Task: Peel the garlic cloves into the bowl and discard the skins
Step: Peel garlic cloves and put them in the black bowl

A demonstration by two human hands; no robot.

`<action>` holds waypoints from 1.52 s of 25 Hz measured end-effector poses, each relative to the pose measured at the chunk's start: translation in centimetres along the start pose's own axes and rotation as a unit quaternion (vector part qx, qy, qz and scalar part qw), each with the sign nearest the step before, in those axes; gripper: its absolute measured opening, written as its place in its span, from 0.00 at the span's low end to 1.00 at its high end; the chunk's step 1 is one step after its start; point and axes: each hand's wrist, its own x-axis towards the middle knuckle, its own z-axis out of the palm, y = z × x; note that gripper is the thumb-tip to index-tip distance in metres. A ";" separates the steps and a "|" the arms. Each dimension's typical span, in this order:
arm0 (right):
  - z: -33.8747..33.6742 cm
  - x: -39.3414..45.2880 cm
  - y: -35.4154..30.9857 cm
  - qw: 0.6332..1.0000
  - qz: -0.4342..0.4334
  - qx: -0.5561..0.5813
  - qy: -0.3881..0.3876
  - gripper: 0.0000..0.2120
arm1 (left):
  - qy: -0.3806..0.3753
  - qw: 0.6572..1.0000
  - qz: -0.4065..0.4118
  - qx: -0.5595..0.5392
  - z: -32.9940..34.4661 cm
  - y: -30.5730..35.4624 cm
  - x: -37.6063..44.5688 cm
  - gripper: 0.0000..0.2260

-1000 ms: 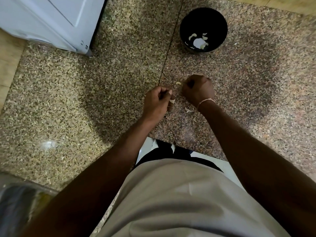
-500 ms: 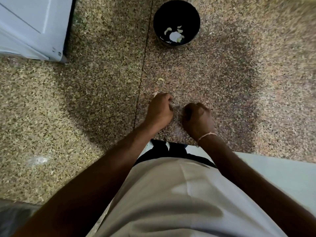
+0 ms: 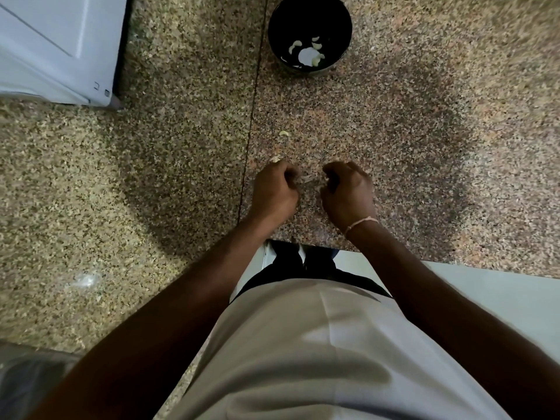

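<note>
Lowered toward the counter edge, left hand [image 3: 274, 192] and right hand [image 3: 348, 192] grip pale garlic skin [image 3: 307, 178] between them.

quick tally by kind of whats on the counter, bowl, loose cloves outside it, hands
bowl: 1
loose cloves on the counter: 2, one and one
hands: 2, left hand and right hand
total: 5

A home kitchen: a speckled granite bench [image 3: 181, 177], a white appliance [image 3: 54, 50] at its corner, and a black bowl [image 3: 309, 13] holding peeled garlic.
</note>
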 end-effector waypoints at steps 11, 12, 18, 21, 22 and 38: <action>-0.5 0.8 0.3 0.997 -0.017 0.076 -0.008 0.15 | 0.003 0.999 -0.014 -0.035 1.2 0.8 -0.2 0.13; -0.8 0.9 0.6 0.996 -0.011 0.082 -0.013 0.15 | 0.004 0.999 -0.016 -0.042 1.1 0.4 -0.3 0.13; -1.5 1.5 1.7 0.990 0.024 0.137 -0.020 0.16 | 0.017 0.999 -0.018 -0.044 1.3 -0.1 -0.1 0.11; -1.6 1.9 1.6 0.979 0.041 0.200 -0.028 0.18 | 0.022 0.999 -0.015 -0.041 1.7 0.5 0.0 0.08; -1.7 2.0 1.6 0.971 0.053 0.232 -0.029 0.19 | 0.024 0.999 -0.010 -0.040 1.8 0.6 0.1 0.07; -0.8 0.5 -0.2 0.999 0.002 0.045 0.013 0.10 | -0.017 1.000 0.025 -0.002 2.4 2.0 0.4 0.10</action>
